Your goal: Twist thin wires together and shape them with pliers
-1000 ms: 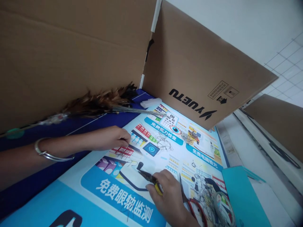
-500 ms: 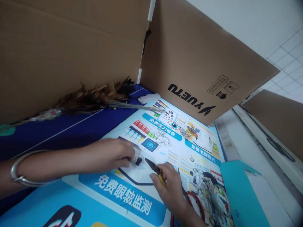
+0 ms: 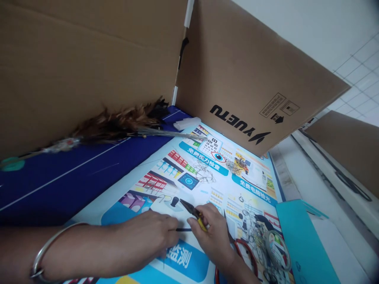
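Observation:
My right hand (image 3: 211, 228) is wrapped round a pair of pliers (image 3: 191, 209) with dark pointed jaws and yellow grips. The jaws point up and left, over the printed sheet. Left of the pliers, my left hand (image 3: 154, 236) rests low over the sheet (image 3: 142, 157), its fingers curled down and together. Whatever is between its fingertips is hidden. A silver bangle (image 3: 44, 252) circles the left wrist. Red-handled scissors (image 3: 247, 254) lie partly under my right wrist. Fine wire loops (image 3: 204, 171) are scattered on the sheet beyond both hands.
Tangled wire pieces and a tape roll (image 3: 278, 250) lie at right, beside a turquoise box (image 3: 304, 240). Brown feathers (image 3: 115, 122) and a bundle of thin metal wires (image 3: 174, 134) lie at the back. Cardboard panels (image 3: 251, 71) stand behind.
My left hand has moved down and toward me, over the spot where some thin wires lay on the sheet. My right hand and the pliers have barely moved.

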The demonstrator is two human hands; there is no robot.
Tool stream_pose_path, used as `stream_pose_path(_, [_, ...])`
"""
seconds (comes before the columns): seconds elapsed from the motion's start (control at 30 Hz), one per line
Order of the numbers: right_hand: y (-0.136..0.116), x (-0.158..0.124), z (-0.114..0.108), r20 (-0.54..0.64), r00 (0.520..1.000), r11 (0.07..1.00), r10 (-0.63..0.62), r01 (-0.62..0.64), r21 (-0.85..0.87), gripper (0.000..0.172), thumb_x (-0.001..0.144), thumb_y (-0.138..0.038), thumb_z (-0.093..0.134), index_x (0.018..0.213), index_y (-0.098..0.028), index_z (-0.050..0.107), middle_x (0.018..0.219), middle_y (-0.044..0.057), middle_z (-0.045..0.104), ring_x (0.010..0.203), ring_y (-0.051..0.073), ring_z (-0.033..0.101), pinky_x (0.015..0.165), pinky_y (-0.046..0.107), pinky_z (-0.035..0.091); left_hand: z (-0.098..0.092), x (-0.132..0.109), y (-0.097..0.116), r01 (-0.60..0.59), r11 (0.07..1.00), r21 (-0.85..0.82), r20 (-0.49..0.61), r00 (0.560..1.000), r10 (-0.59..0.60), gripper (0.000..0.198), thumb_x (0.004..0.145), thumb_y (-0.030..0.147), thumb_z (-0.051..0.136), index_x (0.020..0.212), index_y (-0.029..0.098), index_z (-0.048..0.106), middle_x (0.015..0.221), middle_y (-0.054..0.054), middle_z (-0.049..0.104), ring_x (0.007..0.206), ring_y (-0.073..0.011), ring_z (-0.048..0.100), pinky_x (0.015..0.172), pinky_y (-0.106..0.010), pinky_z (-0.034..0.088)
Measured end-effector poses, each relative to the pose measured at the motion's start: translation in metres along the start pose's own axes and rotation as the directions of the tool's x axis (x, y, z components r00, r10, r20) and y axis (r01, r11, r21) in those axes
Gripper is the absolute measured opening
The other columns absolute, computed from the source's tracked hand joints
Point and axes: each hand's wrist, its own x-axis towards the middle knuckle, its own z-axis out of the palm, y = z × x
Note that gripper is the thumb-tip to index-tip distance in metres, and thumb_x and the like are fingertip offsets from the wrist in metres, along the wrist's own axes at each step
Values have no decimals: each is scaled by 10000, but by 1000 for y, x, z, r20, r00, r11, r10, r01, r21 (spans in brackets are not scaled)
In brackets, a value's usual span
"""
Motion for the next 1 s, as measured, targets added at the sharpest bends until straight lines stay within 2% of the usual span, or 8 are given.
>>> stream_pose_path(0.23, [1,-1,1,19,1000,1000,2,-2,6,168,860,-301,637,979,-186,664,803,38,596,714,168,565,603,255,442,-14,-1,16,-40,977,210,63,998,27,310,732,-27,540,903,188,684,915,-90,735,754,-288,700,595,-352,482])
stream_pose_path(0.37, [1,-1,1,24,1000,1000,-2,2,-2,167,857,-302,638,977,-188,663,810,42,600,720,172,566,602,257,437,-25,-1,23,-18,970,244,91,996,-5,329,725,-41,541,920,178,690,983,-100,740,766,-299,709,609,-372,505])
stream_pose_path(0.47, [2,-1,1,20,1000,1000,-8,8,2,163,854,-299,640,972,-189,663,810,43,604,726,174,569,602,256,436,-31,-1,26,-29,965,262,112,994,-1,310,698,-31,566,888,180,692,929,-90,741,731,-287,703,593,-357,489])
stream_pose_path(0.6, [3,-2,2,22,1000,1000,0,0,4,174,850,-308,655,978,-190,663,823,43,615,726,171,573,621,256,448,-24,-6,26,-82,918,388,84,995,53,284,700,-26,588,864,181,693,818,-76,722,696,-258,671,591,-339,454])
stream_pose_path(0.8, [3,-1,2,39,999,1000,-3,3,-5,188,851,-313,661,989,-186,668,823,47,619,721,171,575,625,258,453,2,-16,18,-11,922,387,-39,999,28,196,774,79,660,929,193,695,855,-73,703,750,-222,634,687,-329,444])
stream_pose_path(1.0, [3,-2,2,23,1000,1000,-17,17,-1,179,847,-298,661,986,-185,666,807,44,611,717,172,575,614,257,450,-11,-9,19,-74,901,427,-10,996,87,187,743,48,670,867,185,700,827,-64,721,668,-215,630,573,-322,417])
